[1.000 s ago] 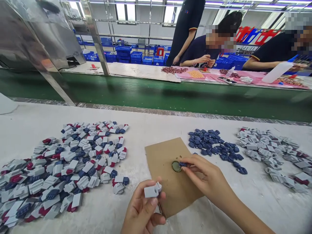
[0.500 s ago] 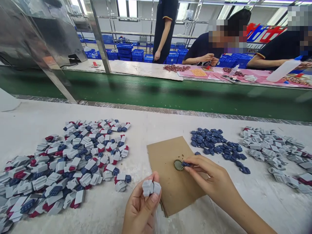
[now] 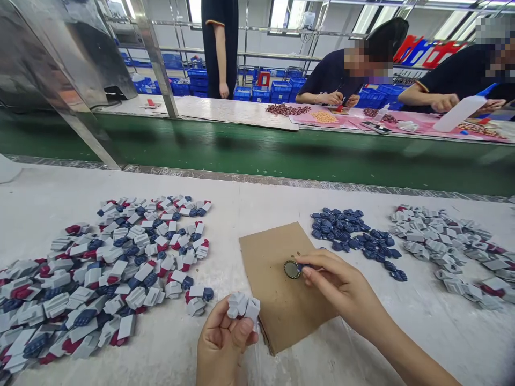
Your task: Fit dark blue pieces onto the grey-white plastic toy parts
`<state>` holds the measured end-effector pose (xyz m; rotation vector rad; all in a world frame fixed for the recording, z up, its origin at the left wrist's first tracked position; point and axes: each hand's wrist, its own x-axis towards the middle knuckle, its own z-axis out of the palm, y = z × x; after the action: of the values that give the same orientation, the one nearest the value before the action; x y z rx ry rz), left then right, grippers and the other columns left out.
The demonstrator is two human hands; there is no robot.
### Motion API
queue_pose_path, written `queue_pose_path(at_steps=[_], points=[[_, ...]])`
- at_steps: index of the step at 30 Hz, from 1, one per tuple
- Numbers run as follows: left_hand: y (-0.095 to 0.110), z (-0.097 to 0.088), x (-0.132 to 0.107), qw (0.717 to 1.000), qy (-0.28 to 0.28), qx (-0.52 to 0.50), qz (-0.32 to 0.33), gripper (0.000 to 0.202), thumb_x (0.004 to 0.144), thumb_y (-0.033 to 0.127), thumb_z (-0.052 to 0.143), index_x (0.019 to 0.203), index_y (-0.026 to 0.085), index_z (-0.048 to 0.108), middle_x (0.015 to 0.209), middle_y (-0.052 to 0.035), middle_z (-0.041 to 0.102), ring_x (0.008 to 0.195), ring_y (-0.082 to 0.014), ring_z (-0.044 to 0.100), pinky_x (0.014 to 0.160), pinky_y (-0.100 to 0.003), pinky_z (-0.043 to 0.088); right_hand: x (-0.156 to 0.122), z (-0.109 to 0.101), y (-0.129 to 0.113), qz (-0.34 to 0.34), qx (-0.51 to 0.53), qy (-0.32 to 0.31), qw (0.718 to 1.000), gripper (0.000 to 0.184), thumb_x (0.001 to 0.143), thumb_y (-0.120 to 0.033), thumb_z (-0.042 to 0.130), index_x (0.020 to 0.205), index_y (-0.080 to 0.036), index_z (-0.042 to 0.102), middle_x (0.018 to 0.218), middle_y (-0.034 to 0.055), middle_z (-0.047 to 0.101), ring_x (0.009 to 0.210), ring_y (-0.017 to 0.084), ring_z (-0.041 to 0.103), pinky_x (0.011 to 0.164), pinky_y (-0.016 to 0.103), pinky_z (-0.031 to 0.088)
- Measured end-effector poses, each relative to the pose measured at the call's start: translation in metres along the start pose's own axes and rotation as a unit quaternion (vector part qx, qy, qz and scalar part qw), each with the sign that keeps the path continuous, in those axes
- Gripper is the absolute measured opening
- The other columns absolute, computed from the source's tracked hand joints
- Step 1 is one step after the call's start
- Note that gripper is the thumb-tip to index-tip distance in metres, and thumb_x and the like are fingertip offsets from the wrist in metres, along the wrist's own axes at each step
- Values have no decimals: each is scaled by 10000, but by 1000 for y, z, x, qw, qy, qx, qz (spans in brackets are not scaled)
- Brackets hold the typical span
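My left hand (image 3: pixel 223 343) holds a small grey plastic part (image 3: pixel 243 306) upright between thumb and fingers, near the front edge of the table. My right hand (image 3: pixel 341 287) pinches a small dark blue piece (image 3: pixel 301 266) and touches it to a round metal cap (image 3: pixel 292 269) that lies on a brown cardboard sheet (image 3: pixel 273 300). A pile of dark blue pieces (image 3: pixel 354 238) lies just beyond my right hand.
A large heap of assembled grey, blue and red parts (image 3: pixel 108 273) covers the left of the white table (image 3: pixel 249 206). Loose grey parts (image 3: pixel 446 249) lie at the right. Beyond runs a green conveyor belt (image 3: pixel 281 155), with other people working at a pink-covered bench (image 3: pixel 402 126).
My left hand has turned the grey part from flat to upright and drawn slightly down and left. My right hand stays at the metal cap. A standing person across the belt has walked left.
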<state>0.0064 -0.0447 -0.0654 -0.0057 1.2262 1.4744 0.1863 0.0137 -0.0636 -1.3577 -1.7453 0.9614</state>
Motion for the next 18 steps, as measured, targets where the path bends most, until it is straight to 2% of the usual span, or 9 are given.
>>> queue_pose_path(at_steps=[3,6,10,13,15,18], points=[[-1,1,0,1000,2,-21,-10,416,298,254,886,673,205,714,544,43,681,465,-83,594,378,-120,485,-5,-1,-10,68,109,-1,992,203,854,-353,513,937,-218,641,772,40,581,622,141,581,577,271,533],[-2,3,-2,998,16,-48,-45,441,288,254,884,698,223,722,624,16,715,549,-103,635,409,-124,508,-17,0,-21,95,182,-29,978,189,850,-361,526,854,-214,645,724,24,574,568,123,573,528,251,514],[-3,6,-4,996,17,-59,-61,444,294,242,881,710,226,727,650,1,721,573,-106,643,415,-126,520,-38,8,-27,140,257,-102,951,169,803,-329,609,950,-245,612,690,-7,566,578,125,582,535,251,505],[-4,7,-5,997,26,-56,-51,445,281,247,880,698,218,727,697,5,728,586,-109,648,413,-128,522,-47,13,-26,156,246,-129,948,239,790,-319,624,1019,-258,589,677,-10,576,614,139,591,563,262,513],[-4,8,-7,998,24,-41,-35,446,286,261,879,704,224,729,654,18,719,550,-101,634,411,-127,518,-48,15,-27,147,200,-103,963,204,830,-338,561,1008,-247,604,665,1,588,597,144,593,561,268,530],[-4,9,-10,1000,8,-15,10,417,301,284,878,689,236,732,557,47,679,440,-63,563,395,-118,495,-45,13,-31,61,75,-41,994,164,836,-302,543,966,-253,629,750,27,633,633,156,622,554,244,550]])
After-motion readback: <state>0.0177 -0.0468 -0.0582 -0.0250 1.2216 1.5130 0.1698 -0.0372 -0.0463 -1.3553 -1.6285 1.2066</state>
